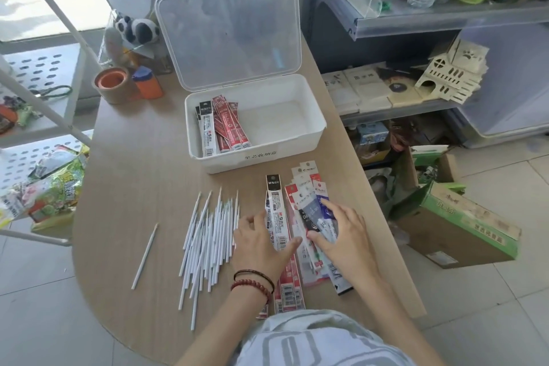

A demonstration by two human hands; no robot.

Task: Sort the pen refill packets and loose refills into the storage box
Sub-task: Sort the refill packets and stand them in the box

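Hidden under left hand (258, 244) and right hand (341, 235): middle of packet pile (289, 297); storage box (255, 162) label too small, possibly Chinese.

I see the box (258, 159) on the table (133, 172), its lid (228, 33) standing open behind it and some packets (221, 131) in its left end. Before the box lies a packet pile (303, 187). Loose refills (208, 235) lie left of that, with one stray refill (145, 255) farther left. Tape (111, 85) sits at the table's far-left corner.
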